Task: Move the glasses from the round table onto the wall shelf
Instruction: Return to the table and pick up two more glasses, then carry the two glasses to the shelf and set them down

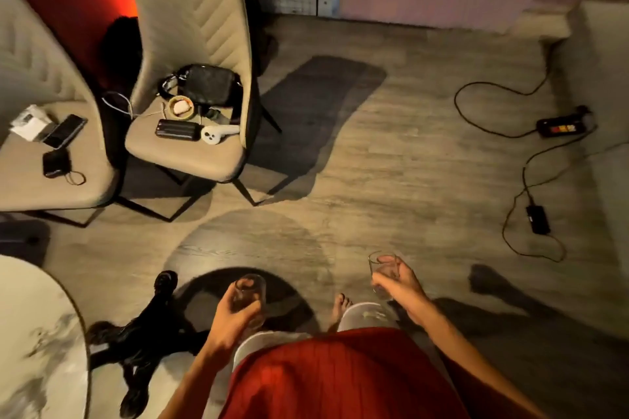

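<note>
I look down at the floor while standing. My left hand (235, 313) is wrapped around a clear drinking glass (250, 289), held upright at waist height. My right hand (396, 282) grips a second clear glass (381, 265), also upright, a little further out to the right. The round table (37, 333), with a pale marbled top, shows only as an edge at the lower left, behind and beside me. No glasses are visible on that part of it. The wall shelf is not in view.
Two beige chairs (190, 133) stand ahead on the left, carrying a black bag, phones and small items. A black table base (143, 343) sprawls on the floor by my left leg. Black cables and a power strip (561, 127) lie on the floor at right. Open wood floor stretches ahead.
</note>
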